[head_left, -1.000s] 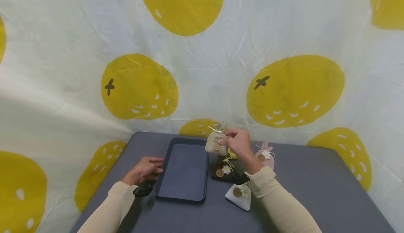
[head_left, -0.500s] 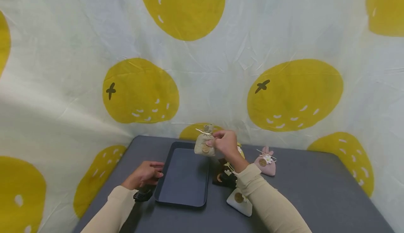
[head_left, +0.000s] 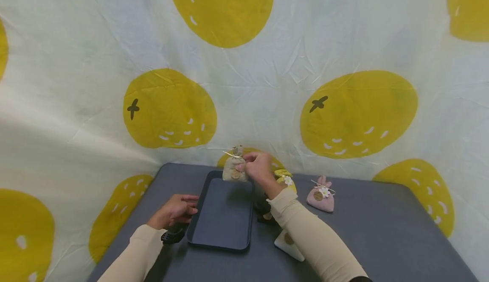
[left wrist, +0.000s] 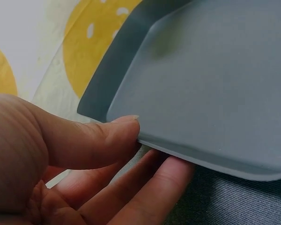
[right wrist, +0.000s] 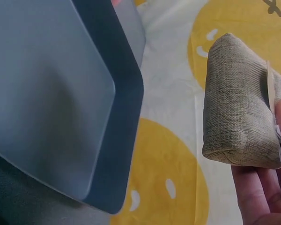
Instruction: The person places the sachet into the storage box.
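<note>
My right hand [head_left: 260,169] holds a small beige cloth sachet [head_left: 231,169] by its side, thumb against the front. The sachet has a tied neck and a round tan label, and hangs above the far end of the dark grey tray [head_left: 219,244]. Its coarse weave shows in the right wrist view, where the sachet [right wrist: 239,103] is apart from the tray [right wrist: 124,117]. At the tray's left edge, my left hand [head_left: 177,210] grips the rim. The left wrist view shows that hand's thumb [left wrist: 107,140] on the rim and fingers [left wrist: 164,187] against its outer side.
Right of the tray lie a yellow sachet [head_left: 285,181] with a white flower, a pink sachet [head_left: 321,199] and a white one [head_left: 288,246]. A dark brown sachet [head_left: 265,217] is mostly hidden by my right arm. A fruit-patterned curtain [head_left: 259,108] hangs behind the grey table [head_left: 382,231].
My right hand has carried the beige sachet leftward, from over the brown and yellow sachets to above the tray's far end. The left hand and the tray stay in place.
</note>
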The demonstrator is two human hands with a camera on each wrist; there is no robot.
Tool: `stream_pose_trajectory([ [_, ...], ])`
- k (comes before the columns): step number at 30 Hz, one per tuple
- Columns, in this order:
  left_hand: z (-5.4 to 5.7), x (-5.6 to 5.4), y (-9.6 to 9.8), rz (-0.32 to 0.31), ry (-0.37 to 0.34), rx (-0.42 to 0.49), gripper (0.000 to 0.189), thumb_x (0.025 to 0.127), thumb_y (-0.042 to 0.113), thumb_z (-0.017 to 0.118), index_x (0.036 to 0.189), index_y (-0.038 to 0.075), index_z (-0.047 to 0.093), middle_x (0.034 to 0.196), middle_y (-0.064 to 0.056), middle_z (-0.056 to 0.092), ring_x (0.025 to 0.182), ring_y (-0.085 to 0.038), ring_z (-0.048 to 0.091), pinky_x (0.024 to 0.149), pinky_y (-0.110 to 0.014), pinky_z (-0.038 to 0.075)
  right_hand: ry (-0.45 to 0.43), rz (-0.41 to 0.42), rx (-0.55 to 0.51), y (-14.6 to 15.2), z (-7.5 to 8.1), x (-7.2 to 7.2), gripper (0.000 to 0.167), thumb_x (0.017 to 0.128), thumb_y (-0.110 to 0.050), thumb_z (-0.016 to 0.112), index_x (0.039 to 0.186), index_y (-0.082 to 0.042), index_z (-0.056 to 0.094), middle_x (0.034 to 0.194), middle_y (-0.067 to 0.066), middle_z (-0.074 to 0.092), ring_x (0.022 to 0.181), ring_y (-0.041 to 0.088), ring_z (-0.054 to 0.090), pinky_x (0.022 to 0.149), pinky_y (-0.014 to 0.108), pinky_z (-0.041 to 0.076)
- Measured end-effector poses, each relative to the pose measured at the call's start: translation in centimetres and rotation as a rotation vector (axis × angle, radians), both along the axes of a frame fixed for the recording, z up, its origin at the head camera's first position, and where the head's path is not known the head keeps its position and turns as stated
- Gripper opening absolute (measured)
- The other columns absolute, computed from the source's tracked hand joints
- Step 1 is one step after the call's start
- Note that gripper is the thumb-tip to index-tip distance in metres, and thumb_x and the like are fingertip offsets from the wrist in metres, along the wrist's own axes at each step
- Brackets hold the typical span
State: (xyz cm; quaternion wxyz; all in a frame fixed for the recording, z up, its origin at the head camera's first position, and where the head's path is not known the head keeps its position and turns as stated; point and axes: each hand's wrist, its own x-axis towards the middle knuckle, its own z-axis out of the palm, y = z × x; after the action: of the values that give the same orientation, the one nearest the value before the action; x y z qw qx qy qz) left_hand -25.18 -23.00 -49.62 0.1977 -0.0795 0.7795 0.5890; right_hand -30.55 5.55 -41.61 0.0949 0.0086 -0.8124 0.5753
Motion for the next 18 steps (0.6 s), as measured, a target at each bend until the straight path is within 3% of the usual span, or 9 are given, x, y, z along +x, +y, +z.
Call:
stream_pose_trajectory([
  [9, 0.0, 0.1, -0.4, 0.016, -0.014, -0.016, 0.058, 0.088, -0.011, 0.069, 0.145, -0.005, 0.057, 0.14, -0.029, 0.064, 0.102, -0.027, 0.075, 0.073, -0.043, 0.063, 0.09, 0.011, 0.063, -2.1, -0.7, -1.1, 0.028, 0.068, -0.007, 0.095, 0.092, 0.0, 0.083, 0.087, 0.015, 0.081, 0.079, 0.026, 0.072, 0.067, 0.031, 0.056],
  [18, -0.3, -0.1, -0.4, 0.018, -0.004, -0.021, 0.057, 0.088, -0.011, 0.069, 0.144, -0.004, 0.058, 0.139, -0.029, 0.064, 0.106, -0.03, 0.076, 0.076, -0.044, 0.063, 0.083, -0.02, 0.071, -3.0, -1.6, -2.1, 0.024, 0.07, -0.007, 0.094, 0.091, -0.004, 0.083, 0.085, 0.012, 0.081, 0.076, 0.023, 0.071, 0.066, 0.029, 0.054],
])
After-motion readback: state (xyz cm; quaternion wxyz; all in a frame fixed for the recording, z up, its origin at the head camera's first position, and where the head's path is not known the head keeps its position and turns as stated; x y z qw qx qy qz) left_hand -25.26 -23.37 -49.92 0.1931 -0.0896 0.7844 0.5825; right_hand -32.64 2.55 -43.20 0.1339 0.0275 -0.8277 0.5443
